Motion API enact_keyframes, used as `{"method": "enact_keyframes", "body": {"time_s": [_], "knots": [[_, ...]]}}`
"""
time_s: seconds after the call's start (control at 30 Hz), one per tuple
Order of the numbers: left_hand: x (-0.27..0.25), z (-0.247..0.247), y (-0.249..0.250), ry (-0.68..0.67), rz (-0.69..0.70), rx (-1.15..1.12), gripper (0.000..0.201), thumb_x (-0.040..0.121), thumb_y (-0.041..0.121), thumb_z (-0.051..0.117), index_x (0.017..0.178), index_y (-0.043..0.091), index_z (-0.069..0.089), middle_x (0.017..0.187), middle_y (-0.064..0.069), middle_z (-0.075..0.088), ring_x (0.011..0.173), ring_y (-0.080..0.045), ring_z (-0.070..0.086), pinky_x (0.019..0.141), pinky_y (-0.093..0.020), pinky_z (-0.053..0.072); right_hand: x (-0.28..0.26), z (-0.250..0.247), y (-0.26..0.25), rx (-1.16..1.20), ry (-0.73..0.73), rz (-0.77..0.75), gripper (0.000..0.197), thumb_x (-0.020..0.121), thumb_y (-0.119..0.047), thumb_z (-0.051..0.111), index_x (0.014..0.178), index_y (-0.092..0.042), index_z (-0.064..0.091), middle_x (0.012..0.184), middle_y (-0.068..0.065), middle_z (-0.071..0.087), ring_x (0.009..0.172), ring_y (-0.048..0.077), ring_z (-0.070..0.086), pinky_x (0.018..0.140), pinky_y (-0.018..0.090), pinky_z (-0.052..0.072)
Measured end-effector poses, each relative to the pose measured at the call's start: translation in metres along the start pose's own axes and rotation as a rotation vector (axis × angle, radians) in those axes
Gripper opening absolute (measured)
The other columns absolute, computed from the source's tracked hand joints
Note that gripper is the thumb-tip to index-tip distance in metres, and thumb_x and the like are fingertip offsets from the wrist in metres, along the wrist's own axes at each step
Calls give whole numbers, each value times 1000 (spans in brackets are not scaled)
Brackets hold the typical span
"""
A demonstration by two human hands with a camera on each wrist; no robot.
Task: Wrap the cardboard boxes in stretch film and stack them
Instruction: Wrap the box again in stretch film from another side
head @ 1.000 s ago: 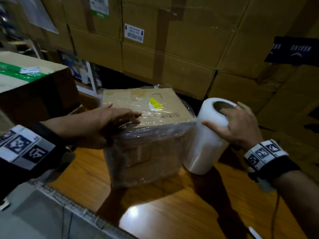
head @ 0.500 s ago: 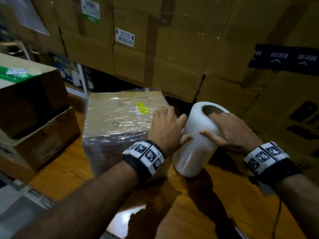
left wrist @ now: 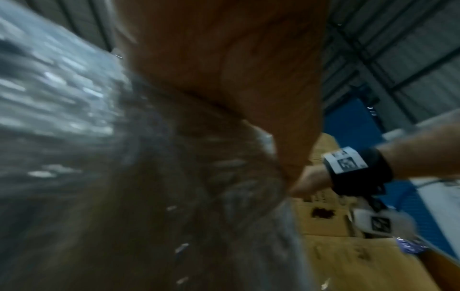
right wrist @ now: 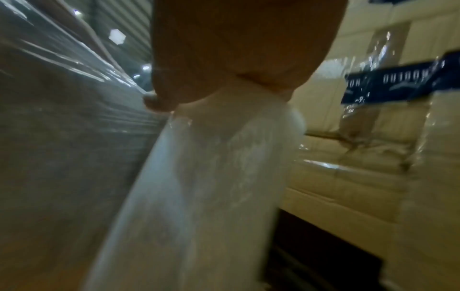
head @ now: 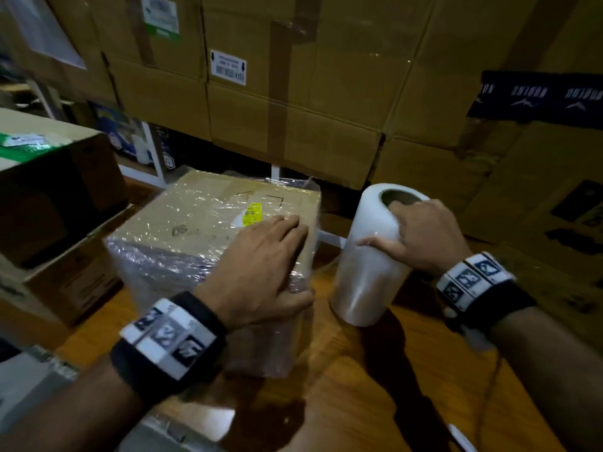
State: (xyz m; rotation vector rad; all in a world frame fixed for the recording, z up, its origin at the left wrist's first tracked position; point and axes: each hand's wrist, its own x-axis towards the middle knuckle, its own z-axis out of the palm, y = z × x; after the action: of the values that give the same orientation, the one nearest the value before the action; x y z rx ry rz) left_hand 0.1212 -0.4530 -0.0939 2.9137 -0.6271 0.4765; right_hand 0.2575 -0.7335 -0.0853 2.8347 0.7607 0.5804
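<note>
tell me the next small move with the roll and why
Probably carry the roll round the box's near side to lay another band. The right hand grips the roll by its top rim, fingers in the core, just right of the box, and film already runs from it to the box's far right corner. The left hand lies flat on top, steadying the box against that pull.

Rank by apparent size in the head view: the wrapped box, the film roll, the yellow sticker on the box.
1. wrapped box, largest.
2. film roll, clearly smaller, at similar distance.
3. yellow sticker, by far the smallest.
</note>
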Motion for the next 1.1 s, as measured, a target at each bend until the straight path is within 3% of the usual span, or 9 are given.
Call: {"method": "enact_keyframes", "body": {"time_s": [0.17, 0.23, 0.33, 0.43, 0.6, 0.77, 0.83, 0.97, 1.1], "knots": [[-23, -19, -40, -217, -62, 65, 107, 83, 89, 28, 165, 22, 15, 173, 3, 11, 158, -15, 14, 130, -43, 10, -6, 4, -1, 226, 26, -111, 62, 86, -87, 45, 91, -26, 47, 85, -9, 47, 77, 15, 44, 77, 34, 35], [-31, -14, -35, -178, -137, 90, 116, 80, 96, 20, 166, 19, 12, 172, 1, 8, 159, -15, 11, 129, -42, 11, -17, 2, 6, 239, -5, -144, 53, 90, -81, 43, 96, -28, 44, 89, -9, 46, 78, 14, 44, 73, 31, 36], [-41, -10, -35, -107, -88, -4, 106, 81, 83, 37, 165, 20, 22, 172, -3, 19, 159, -18, 15, 129, -42, 11, -15, 0, 0, 105, 35, -44, 61, 87, -87, 31, 90, -27, 43, 77, -5, 49, 68, 17, 45, 64, 32, 37], [-50, -28, -59, -235, 43, -148, 102, 83, 75, 55, 165, 33, 11, 173, 14, 3, 158, -3, -2, 130, -39, -2, 2, -1, -14, -11, 56, 59, 80, 82, -97, 21, 79, -21, 47, 67, -5, 46, 63, 19, 47, 72, 38, 43], [-51, -52, -115, -424, 126, -338, 112, 74, 30, 92, 159, 48, 21, 168, 29, 14, 157, -1, 7, 130, -37, -2, -2, 1, -18, 174, 144, -89, 65, 97, -79, 27, 69, -23, 46, 63, -5, 48, 62, 20, 47, 85, 45, 45], [-40, -66, -87, -310, 97, -8, 94, 83, 45, 82, 157, 36, 26, 159, 8, 40, 146, -12, 37, 127, -41, 24, -8, 0, -30, 242, 148, -21, 67, 99, -77, 30, 75, -20, 57, 70, -2, 58, 69, 21, 53, 85, 44, 46], [-24, -62, -47, -268, 12, 155, 96, 86, 69, 64, 160, 26, 22, 162, -5, 32, 148, -22, 32, 125, -39, 22, -10, 1, -30, 245, 147, -5, 72, 97, -78, 31, 89, -16, 65, 86, 3, 68, 81, 23, 59, 90, 44, 46], [25, -8, 19, -244, -139, 162, 104, 76, 95, 43, 158, 34, 28, 162, -20, 24, 147, -39, 27, 120, -53, 26, -12, -2, -14, 382, 58, -151, 61, 92, -74, 41, 107, -18, 60, 96, 0, 61, 85, 17, 52, 84, 42, 46], [38, 13, 35, -203, -256, 192, 74, 86, 85, 41, 132, 28, 46, 145, -23, 39, 135, -43, 37, 110, -56, 32, -23, -12, 1, 279, -82, -212, 59, 92, -72, 40, 115, -21, 58, 97, -3, 59, 88, 19, 55, 82, 42, 47]]}}
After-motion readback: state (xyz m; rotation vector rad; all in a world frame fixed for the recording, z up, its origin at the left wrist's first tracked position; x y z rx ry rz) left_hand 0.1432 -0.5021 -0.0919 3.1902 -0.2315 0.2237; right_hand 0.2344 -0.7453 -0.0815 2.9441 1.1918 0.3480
